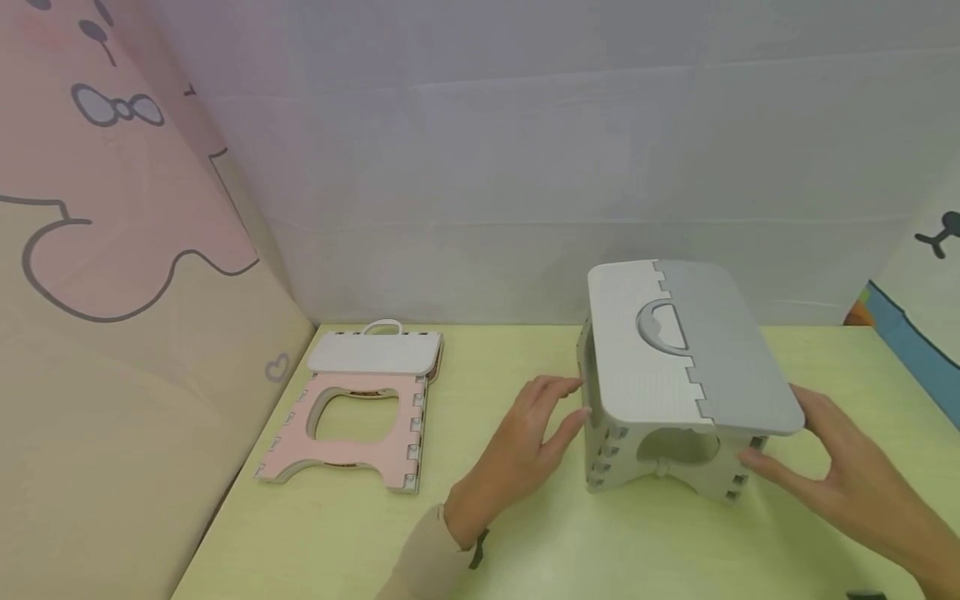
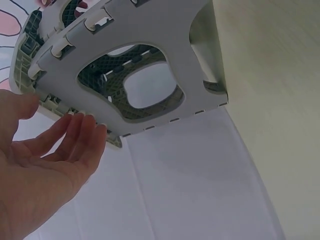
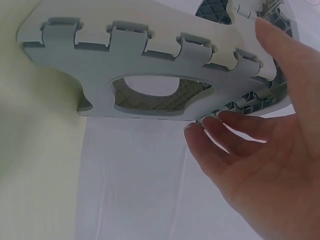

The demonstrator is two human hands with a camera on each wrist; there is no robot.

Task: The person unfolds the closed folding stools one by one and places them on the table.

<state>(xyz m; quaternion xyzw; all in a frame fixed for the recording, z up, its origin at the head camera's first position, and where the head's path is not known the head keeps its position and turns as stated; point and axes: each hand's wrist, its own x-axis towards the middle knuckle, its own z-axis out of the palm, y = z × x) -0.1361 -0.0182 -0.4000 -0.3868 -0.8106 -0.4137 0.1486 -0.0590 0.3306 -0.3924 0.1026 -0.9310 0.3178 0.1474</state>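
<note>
Boxy grey-and-white plastic stool, loose, wide left hand at its eight o'clock, loose, wide right hand at four, touching unclear

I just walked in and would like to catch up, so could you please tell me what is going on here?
A person has both hands at an unfolded gray-and-white stool standing on the table: the left hand at its left side, the right hand at its right. A pink-and-white stool lies folded to the left, with neither hand near it.
</note>
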